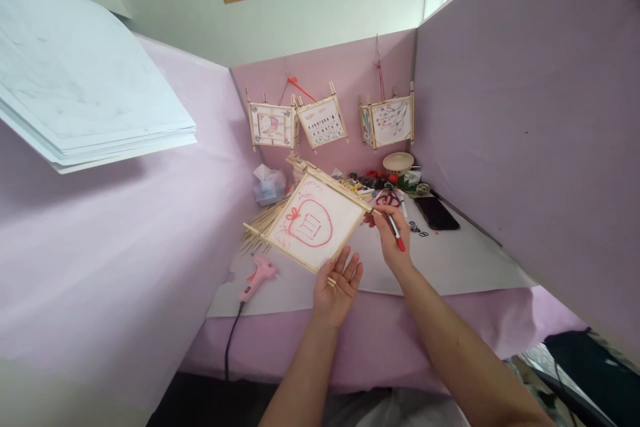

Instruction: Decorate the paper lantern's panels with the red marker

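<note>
A square paper lantern panel framed with thin wooden sticks is held tilted above the table; a red pouch shape is drawn on it. My left hand supports its near corner from below, palm up, fingers around the corner stick. My right hand grips the right end of the frame's top stick and also holds a red marker pen between its fingers.
A pink glue gun with a black cord lies at the table's left. A bundle of wooden sticks lies behind the panel. A black phone, scissors and small clutter lie at the back right. Finished lanterns hang on the purple partition.
</note>
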Action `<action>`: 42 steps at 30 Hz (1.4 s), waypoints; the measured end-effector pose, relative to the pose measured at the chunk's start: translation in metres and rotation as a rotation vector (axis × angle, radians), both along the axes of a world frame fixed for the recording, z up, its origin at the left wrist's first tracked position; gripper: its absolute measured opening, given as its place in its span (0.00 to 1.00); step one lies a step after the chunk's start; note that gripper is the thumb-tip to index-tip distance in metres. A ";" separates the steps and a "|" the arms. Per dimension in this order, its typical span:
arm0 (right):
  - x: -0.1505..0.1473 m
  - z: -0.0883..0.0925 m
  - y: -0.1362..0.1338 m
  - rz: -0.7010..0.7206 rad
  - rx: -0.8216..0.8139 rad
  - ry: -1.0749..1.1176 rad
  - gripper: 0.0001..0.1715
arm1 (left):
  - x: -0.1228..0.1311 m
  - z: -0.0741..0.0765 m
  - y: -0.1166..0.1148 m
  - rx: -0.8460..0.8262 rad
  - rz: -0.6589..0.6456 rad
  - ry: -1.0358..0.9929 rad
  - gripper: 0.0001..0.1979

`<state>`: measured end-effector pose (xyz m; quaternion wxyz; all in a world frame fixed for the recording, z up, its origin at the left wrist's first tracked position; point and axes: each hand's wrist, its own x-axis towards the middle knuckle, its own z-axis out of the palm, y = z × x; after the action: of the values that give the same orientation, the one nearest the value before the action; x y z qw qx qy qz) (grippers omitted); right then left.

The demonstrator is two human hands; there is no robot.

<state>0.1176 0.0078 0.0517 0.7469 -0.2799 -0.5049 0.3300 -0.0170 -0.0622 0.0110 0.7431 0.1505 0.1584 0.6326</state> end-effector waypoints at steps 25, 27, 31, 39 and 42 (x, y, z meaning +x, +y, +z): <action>0.008 0.009 -0.024 -0.353 0.195 -0.134 0.12 | 0.031 -0.005 -0.006 -0.059 0.143 -0.027 0.13; 0.004 0.010 -0.027 -0.343 0.250 -0.160 0.09 | 0.032 -0.005 -0.009 -0.061 0.133 -0.028 0.13; -0.001 0.014 -0.029 -0.341 0.366 -0.277 0.05 | 0.028 -0.005 -0.012 -0.068 0.093 -0.024 0.14; -0.011 0.016 -0.034 -0.366 0.437 -0.334 0.10 | 0.030 -0.008 -0.015 0.068 -0.030 -0.031 0.16; -0.014 0.017 -0.033 -0.396 0.447 -0.342 0.10 | 0.032 -0.008 -0.016 0.079 -0.049 -0.019 0.16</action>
<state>0.1035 -0.0249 0.0685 0.7439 -0.2530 -0.6185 0.0081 0.0152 -0.0782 0.0029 0.7534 0.1773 0.1224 0.6212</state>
